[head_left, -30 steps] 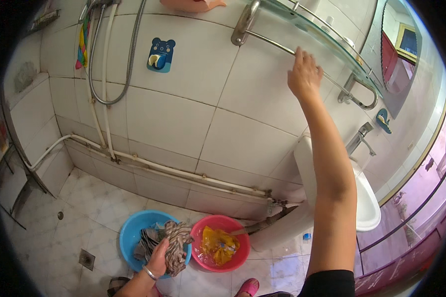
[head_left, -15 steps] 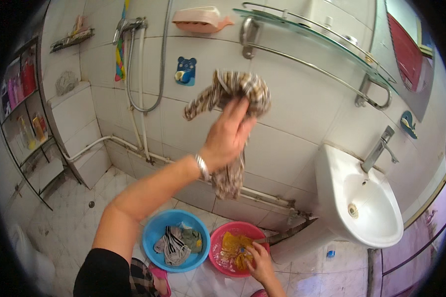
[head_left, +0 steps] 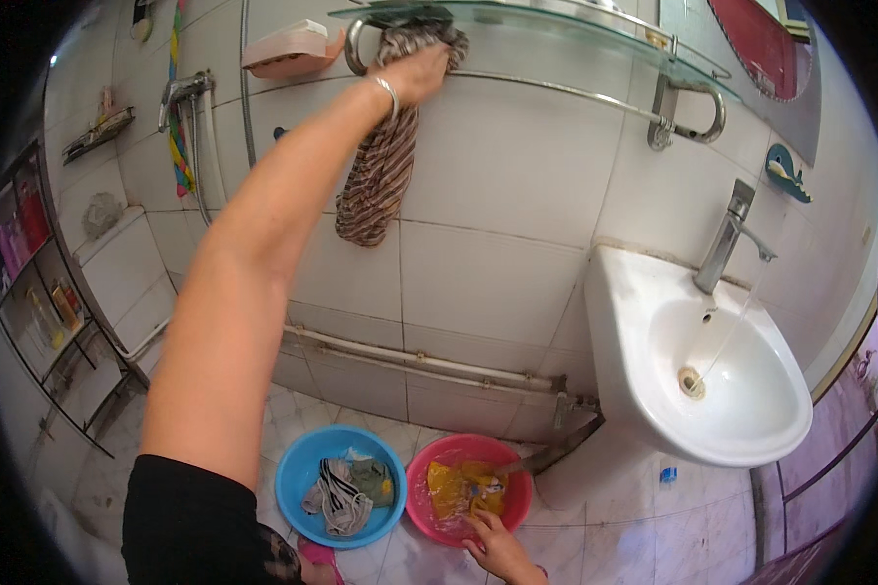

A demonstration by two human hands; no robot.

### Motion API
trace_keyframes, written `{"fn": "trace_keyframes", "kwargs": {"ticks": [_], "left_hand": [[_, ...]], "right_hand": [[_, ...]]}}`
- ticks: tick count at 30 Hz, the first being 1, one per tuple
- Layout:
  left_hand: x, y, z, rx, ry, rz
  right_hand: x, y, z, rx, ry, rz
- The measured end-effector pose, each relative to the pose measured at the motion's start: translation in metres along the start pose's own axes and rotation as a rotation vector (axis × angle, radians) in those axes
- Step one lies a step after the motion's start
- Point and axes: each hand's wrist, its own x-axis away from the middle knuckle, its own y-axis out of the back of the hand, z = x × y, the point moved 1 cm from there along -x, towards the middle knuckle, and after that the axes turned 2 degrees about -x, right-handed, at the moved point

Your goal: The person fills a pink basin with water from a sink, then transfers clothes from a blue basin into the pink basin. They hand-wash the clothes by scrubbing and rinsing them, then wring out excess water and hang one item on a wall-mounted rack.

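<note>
High on the wall, my left hand (head_left: pixel 421 76) grips a striped brown and white garment (head_left: pixel 379 180) beside the left end of the metal towel bar (head_left: pixel 556 96). One long part of it hangs down against the tiles. My right hand (head_left: pixel 502 551) is low down, fingers apart and empty, over the near rim of the pink basin (head_left: pixel 525 492). Inside that basin lies a wet yellow cloth (head_left: pixel 449 490). The blue basin (head_left: pixel 288 487) stands on its left with a grey striped cloth (head_left: pixel 343 499) and a green one (head_left: pixel 371 480) in it.
A glass shelf (head_left: pixel 517 18) runs above the bar. At the right is a white sink (head_left: pixel 644 390), where a thin stream falls from the tap (head_left: pixel 722 244). Pipes (head_left: pixel 429 356) cross the lower wall. A pink soap box (head_left: pixel 288 54) and a wire rack (head_left: pixel 44 322) are on the left.
My left hand has carried the striped garment up and left to the towel bar. My right hand has shifted slightly down and left. Water now shows at the tap, and the view has turned.
</note>
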Motion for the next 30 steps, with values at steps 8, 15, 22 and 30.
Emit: {"fn": "trace_keyframes", "kwargs": {"ticks": [8,15,22,30], "left_hand": [[-0.014,0.015,-0.010,0.180,0.357,-0.013],[-0.014,0.006,0.000,0.273,0.260,-0.293],[-0.027,0.001,0.029,0.143,0.251,-0.013],[-0.035,-0.006,0.021,0.155,0.284,0.190]], "right_hand": [[0.006,-0.003,-0.011,0.054,0.017,-0.016],[0.009,-0.005,-0.019,0.045,0.033,-0.026],[0.010,-0.008,-0.024,0.075,0.040,0.010],[0.014,-0.014,-0.035,0.073,0.082,0.014]]}}
